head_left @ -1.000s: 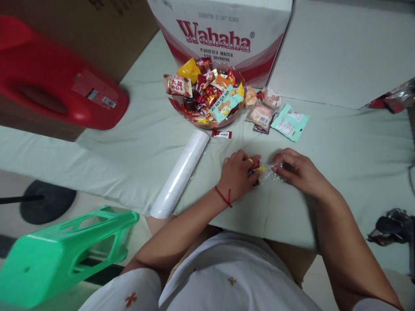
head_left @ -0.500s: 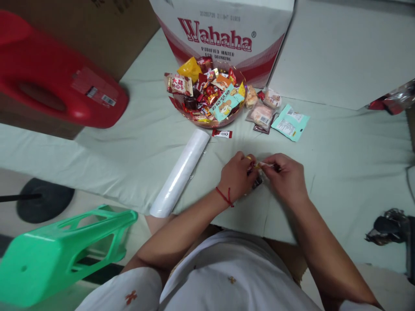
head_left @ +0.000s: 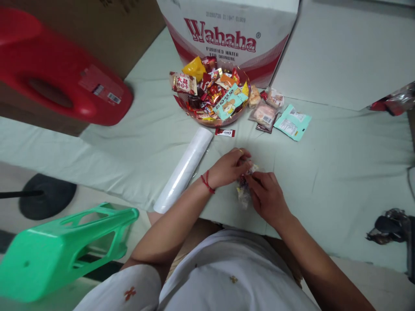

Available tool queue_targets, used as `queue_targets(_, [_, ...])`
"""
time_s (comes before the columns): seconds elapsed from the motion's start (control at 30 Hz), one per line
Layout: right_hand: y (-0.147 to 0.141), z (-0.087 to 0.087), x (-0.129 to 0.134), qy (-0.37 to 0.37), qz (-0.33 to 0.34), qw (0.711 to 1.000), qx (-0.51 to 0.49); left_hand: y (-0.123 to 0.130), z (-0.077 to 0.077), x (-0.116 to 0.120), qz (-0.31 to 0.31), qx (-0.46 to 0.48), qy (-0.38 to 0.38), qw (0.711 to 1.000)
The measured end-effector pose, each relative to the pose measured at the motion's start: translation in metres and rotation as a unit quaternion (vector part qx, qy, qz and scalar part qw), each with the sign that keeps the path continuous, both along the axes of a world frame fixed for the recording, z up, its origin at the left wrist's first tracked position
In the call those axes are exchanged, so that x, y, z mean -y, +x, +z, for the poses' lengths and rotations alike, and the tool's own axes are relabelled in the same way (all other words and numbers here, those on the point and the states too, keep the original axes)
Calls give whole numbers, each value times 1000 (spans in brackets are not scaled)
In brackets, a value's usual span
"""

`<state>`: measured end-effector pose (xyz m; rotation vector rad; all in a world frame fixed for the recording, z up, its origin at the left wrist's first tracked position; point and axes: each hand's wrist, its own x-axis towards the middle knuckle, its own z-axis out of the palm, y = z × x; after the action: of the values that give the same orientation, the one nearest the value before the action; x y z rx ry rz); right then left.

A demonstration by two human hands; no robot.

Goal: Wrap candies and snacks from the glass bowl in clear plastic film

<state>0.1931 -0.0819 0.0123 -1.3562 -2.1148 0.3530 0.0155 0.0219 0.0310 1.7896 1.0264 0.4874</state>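
Note:
A clear, crinkled plastic packet (head_left: pixel 244 196) with dark and yellow bits inside is between my two hands, above the pale green cloth. My left hand (head_left: pixel 231 166), with a red string on its wrist, pinches the upper part of it. My right hand (head_left: pixel 267 194) has its fingers closed on the packet's right side. Beyond them stands a glass bowl (head_left: pixel 207 123) heaped with wrapped sweets. A small red and white wrapper (head_left: pixel 225 132) lies just in front of the bowl. The white plastic roll (head_left: pixel 183 170) is left of my hands.
Several wrapped snacks (head_left: pixel 264 114) and a mint green packet (head_left: pixel 292 122) lie right of the bowl. Behind stands a Wahaha carton (head_left: pixel 227 26). At left are a red jug (head_left: pixel 65 73) and a green stool (head_left: pixel 42 259); a dark object (head_left: pixel 387 226) is at the right.
Both hands have moved a little left, the right one also lower. The crinkled packet now hangs lower between them and more of it shows. The whole view has shifted slightly.

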Motion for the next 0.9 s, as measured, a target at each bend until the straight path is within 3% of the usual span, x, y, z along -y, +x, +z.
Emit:
queue_targets(0.17, [21, 7, 9, -35, 71, 994, -77, 6, -14, 10, -11, 68, 66, 995])
queue_targets(0.23, [32, 10, 16, -55, 70, 989, -116, 6, -20, 12, -17, 83, 69, 994])
queue_targets(0.33, [39, 9, 31, -49, 63, 994, -80, 5, -24, 15, -39, 65, 54, 996])
queue_targets(0.47, [19, 0, 49, -32, 58, 997, 41, 7, -23, 14, -28, 56, 51, 997])
queue_targets(0.67, [-26, -8, 54, -1, -72, 991, 115, 8, -22, 16, -9, 47, 57, 997])
queue_targets(0.9, [-10, 7, 65, 19, 16, 997, 72, 9, -25, 21, 14, 20, 57, 998])
